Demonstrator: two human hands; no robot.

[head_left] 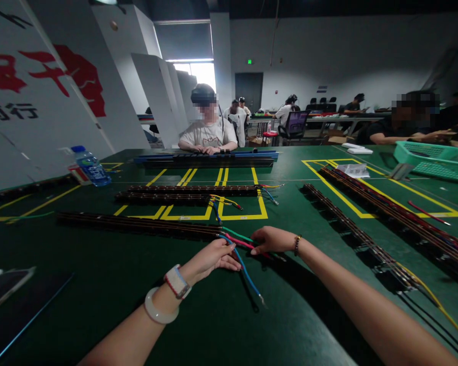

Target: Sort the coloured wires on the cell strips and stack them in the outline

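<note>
A long dark busbar strip point(137, 224) lies on the green table, with blue, red and green wires coming from its right end. My left hand point(213, 258) is below that end, its thumb and index finger around the blue wire point(248, 277), the other fingers loosely extended. The blue wire's lugged tip hangs toward me. On the right, my right hand point(269, 240) pinches the red wire point(238, 242) between thumb and fingers. The green wire point(236, 234) runs in behind those fingers, so whether it is gripped too is hidden.
Two shorter wired strips point(191, 191) lie beyond, inside yellow tape lines. More strips point(354, 231) stretch along the right, near a loose red wire point(429, 212) and a green basket point(435, 160). A water bottle point(91, 166) stands left. A person point(209, 127) sits opposite.
</note>
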